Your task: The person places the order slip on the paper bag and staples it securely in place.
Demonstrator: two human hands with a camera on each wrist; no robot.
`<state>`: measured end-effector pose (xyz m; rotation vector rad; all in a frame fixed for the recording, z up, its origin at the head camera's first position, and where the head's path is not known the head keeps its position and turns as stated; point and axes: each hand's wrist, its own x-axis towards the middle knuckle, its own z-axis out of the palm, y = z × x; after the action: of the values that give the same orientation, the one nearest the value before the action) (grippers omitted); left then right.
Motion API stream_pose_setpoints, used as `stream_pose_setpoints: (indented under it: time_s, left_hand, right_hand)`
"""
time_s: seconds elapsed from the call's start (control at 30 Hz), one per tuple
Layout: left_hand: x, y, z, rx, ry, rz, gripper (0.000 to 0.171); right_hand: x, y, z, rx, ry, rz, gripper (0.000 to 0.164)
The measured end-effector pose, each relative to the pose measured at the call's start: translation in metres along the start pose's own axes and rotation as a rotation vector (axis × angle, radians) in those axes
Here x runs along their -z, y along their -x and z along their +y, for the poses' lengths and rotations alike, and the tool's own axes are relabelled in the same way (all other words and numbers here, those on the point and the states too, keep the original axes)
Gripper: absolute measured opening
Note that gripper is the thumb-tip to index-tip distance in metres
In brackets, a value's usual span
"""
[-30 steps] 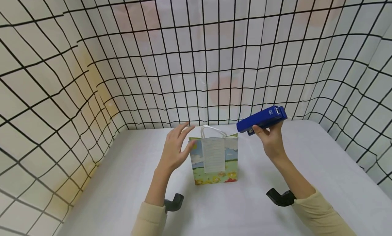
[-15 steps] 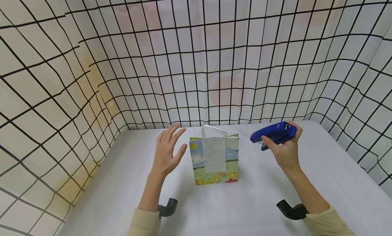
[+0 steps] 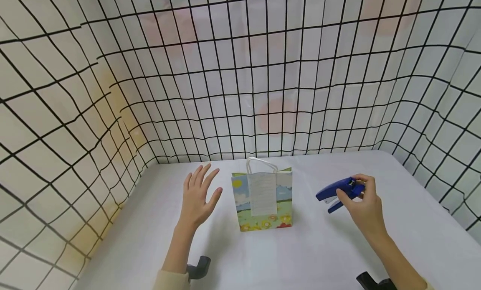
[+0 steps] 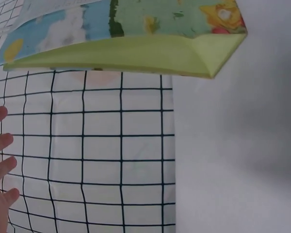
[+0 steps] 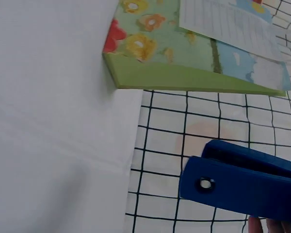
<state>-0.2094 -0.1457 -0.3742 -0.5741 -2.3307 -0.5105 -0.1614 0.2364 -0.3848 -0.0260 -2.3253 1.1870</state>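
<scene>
A blue stapler (image 3: 340, 190) is gripped by my right hand (image 3: 365, 208), held above the table to the right of the bag; its parts stand apart at the front. The paper gift bag (image 3: 284, 206), printed with sky, meadow and flowers, stands upright on the table. A white lined sheet of paper (image 3: 263, 194) lies against its front near the top, below the white handle (image 3: 259, 159). My left hand (image 3: 197, 198) hovers left of the bag with spread fingers, holding nothing and apart from it. In the right wrist view the stapler (image 5: 242, 187) shows at the lower right.
A white-covered table (image 3: 131, 240) lies beneath everything. Black grid netting (image 3: 268, 93) over pale sheets rises at the back and both sides. Dark wrist-camera mounts (image 3: 199, 268) stick out below each hand.
My right hand has moved down and to the right, away from the bag, with the stapler. My left hand has drawn back leftward from the bag's edge. The bag stays in place.
</scene>
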Motion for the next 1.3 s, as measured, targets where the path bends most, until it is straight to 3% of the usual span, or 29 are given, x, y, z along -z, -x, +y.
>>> stream_pose_setpoints:
  time_s: [0.27,0.9,1.17,1.3]
  left_hand:
    - [0.001,0.01,-0.003,0.068,-0.073,-0.073,0.051]
    - [0.0,0.013,-0.005,0.104,-0.118,-0.109,0.049]
    - [-0.005,0.013,-0.004,0.138,-0.127,-0.157,0.047]
    - [-0.008,0.014,-0.005,0.158,-0.142,-0.193,0.048]
  right_hand:
    - [0.001,0.017,0.011,0.034,0.128,-0.055,0.049]
    - [-0.007,0.036,0.026,-0.145,0.226,-0.196,0.043]
    - [-0.005,0.044,0.025,-0.064,0.344,-0.151,0.034]
    - [0.001,0.05,0.026,-0.102,0.404,-0.204,0.03]
